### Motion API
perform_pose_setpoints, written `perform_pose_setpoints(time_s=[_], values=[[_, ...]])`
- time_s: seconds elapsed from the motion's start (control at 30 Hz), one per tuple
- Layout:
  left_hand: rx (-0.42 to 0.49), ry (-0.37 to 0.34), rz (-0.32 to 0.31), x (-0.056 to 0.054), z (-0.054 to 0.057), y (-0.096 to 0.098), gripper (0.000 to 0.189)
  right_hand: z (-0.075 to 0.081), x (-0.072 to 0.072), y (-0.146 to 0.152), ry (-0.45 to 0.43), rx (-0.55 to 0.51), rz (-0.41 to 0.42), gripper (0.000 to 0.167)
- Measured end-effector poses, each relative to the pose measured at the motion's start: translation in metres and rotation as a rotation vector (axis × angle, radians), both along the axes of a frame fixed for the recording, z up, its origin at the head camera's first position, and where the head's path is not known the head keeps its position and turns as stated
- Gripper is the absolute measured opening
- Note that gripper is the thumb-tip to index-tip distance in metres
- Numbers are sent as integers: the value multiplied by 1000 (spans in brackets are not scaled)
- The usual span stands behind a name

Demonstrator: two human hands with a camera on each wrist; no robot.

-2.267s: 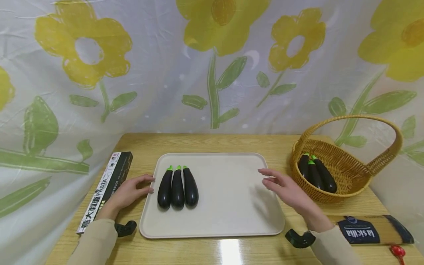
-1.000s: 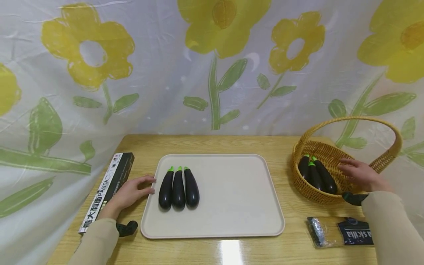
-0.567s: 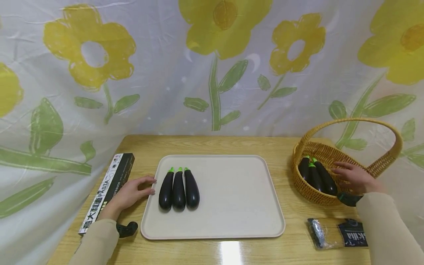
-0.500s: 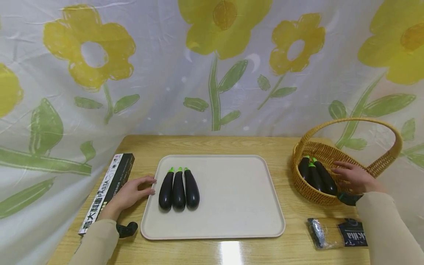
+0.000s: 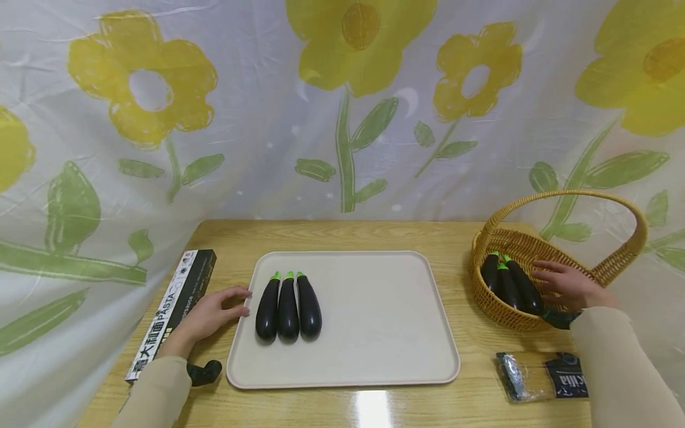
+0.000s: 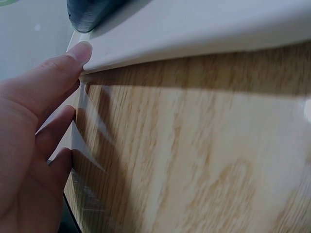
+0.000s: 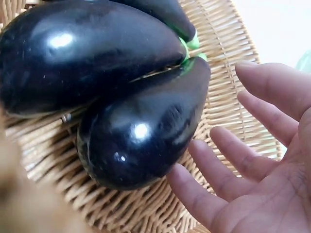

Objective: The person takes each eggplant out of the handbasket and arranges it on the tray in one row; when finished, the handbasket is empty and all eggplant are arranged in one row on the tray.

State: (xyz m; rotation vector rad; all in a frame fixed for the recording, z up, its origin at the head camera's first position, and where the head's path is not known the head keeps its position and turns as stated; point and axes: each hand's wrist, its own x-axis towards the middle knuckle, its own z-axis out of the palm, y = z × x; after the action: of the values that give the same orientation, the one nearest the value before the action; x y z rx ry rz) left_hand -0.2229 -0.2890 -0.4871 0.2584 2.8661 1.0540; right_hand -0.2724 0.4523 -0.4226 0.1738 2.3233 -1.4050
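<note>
Three dark eggplants (image 5: 288, 309) with green stem ends lie side by side on the left part of a cream tray (image 5: 374, 321). At the tray's left rim, my left hand (image 5: 216, 310) rests with relaxed fingers; in the left wrist view its thumb touches the rim's edge. Three more eggplants (image 7: 141, 126) lie together in a wicker basket (image 5: 508, 318) at the right. My right hand (image 5: 569, 285) reaches inside the basket, just right of them. Its fingers (image 7: 238, 160) are spread and nearly straight close to the nearest eggplant; whether the fingertips touch it, I cannot tell.
A black and white pasta box (image 5: 171, 315) lies along the table's left side. A clear pasta packet (image 5: 540, 377) lies in front of the basket, partly covered by my right sleeve. The basket's tall handle (image 5: 567, 193) arches over its opening. A flower-printed curtain (image 5: 257, 119) hangs behind.
My right hand has moved from above the tray's right side into the basket, then slightly left toward the eggplants. The left hand and the eggplants stay in place.
</note>
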Motion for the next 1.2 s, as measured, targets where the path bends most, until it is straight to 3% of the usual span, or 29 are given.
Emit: perform_pose_setpoints(time_s=[0.37,0.77,1.2], values=[[-6,-9,1,0,2,1,46,3,-2,-11,-35,11,-11,77],[-8,4,-9,1,2,0,44,4,-2,-9,-64,-3,84,70],[-7,25,-11,2,1,0,43,3,0,-6,-44,30,111,65]])
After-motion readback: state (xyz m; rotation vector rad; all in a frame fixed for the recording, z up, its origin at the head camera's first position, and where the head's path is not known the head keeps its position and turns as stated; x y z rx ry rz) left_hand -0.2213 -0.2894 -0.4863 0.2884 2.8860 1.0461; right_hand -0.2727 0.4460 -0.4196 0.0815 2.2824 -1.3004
